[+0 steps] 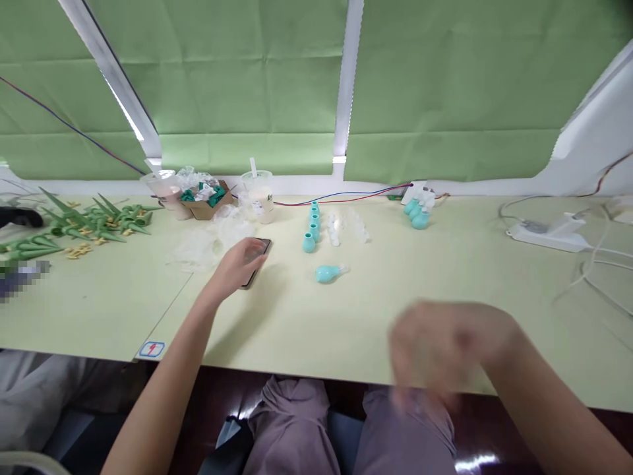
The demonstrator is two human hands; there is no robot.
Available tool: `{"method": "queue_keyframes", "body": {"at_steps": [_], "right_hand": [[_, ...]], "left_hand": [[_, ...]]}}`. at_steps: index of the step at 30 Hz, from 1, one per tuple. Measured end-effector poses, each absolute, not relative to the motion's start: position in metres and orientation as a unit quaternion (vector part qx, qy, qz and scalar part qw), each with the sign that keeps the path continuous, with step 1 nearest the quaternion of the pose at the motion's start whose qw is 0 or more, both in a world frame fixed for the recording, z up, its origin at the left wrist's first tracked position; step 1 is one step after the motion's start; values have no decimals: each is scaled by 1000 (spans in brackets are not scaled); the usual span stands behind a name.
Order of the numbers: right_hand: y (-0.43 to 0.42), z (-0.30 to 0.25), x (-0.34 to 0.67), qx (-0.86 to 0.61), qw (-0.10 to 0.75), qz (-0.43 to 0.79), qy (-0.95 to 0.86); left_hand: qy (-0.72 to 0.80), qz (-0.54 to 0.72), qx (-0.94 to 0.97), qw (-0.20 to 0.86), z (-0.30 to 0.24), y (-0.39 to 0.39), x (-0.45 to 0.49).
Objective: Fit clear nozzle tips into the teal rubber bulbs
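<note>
In the head view, my left hand [240, 265] is over a dark-edged phone [251, 280] on the table, fingers bent and a little apart. Whether the fingertips touch its screen I cannot tell. My right hand [435, 346] hangs above the table's front edge, smeared by motion, its fingers unclear. Between the hands, farther back, a turquoise bulb-shaped piece [327, 274] with a clear narrow tip lies on its side. Behind it runs a row of open-mouthed turquoise bulbs [309, 243]. Clear plastic pieces [334, 231] lie in rows to their right.
Several turquoise bulbs with clear tops [420, 219] are grouped at the back right. A power strip [548, 236] with cables is far right. Drink cups [262, 201], a cardboard box [210, 208], plastic bags [217, 234] and green pointed pieces [101, 221] occupy the left.
</note>
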State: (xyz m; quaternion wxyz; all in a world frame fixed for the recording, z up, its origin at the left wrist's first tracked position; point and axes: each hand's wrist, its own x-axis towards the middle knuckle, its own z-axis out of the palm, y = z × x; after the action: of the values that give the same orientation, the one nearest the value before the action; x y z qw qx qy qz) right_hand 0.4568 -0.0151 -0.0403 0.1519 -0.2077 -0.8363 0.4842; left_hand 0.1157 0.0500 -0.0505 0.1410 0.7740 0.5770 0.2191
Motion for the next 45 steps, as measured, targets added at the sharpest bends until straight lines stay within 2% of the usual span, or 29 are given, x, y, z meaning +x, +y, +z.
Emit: {"method": "queue_keyframes", "body": {"at_steps": [1, 3, 5, 8, 14, 23, 26, 29, 31, 34, 36, 39, 42, 45], "right_hand": [[-3, -40, 450, -234, 179, 485, -823], [25, -50, 435, -325, 311, 464, -763], [52, -71, 422, -393, 426, 448, -681], [74, -108, 413, -401, 473, 475, -624], [72, -135, 424, -389, 431, 499, -643], [78, -136, 426, -393, 441, 472, -654], [80, -136, 427, -413, 465, 417, -663], [81, -136, 431, -461, 476, 300, -686], [82, -137, 434, -491, 452, 231, -708], [83, -140, 438, -503, 390, 209, -742], [84, -141, 439, -500, 354, 221, -759], [84, -142, 439, -505, 331, 236, -761], [84, -141, 440, -518, 347, 236, -745], [83, -139, 442, -531, 362, 203, -739]], "left_hand": [[634, 205, 743, 59, -59, 63, 121], [713, 143, 685, -44, -77, 87, 129], [747, 89, 657, -51, -90, 104, 132], [767, 49, 640, -31, -99, 116, 134], [784, 56, 617, -24, -104, 122, 135], [789, 117, 603, -19, -106, 150, 109], [786, 90, 611, -9, -103, 154, 108], [781, 71, 620, -33, -100, 146, 117], [775, 99, 618, -88, -96, 136, 131], [722, 196, 643, -164, -84, 117, 161], [638, 233, 721, -136, -76, 107, 187], [511, 168, 843, -16, -71, 98, 225], [454, 102, 883, 52, -80, 98, 253], [439, 96, 890, 75, -93, 99, 267]]}}
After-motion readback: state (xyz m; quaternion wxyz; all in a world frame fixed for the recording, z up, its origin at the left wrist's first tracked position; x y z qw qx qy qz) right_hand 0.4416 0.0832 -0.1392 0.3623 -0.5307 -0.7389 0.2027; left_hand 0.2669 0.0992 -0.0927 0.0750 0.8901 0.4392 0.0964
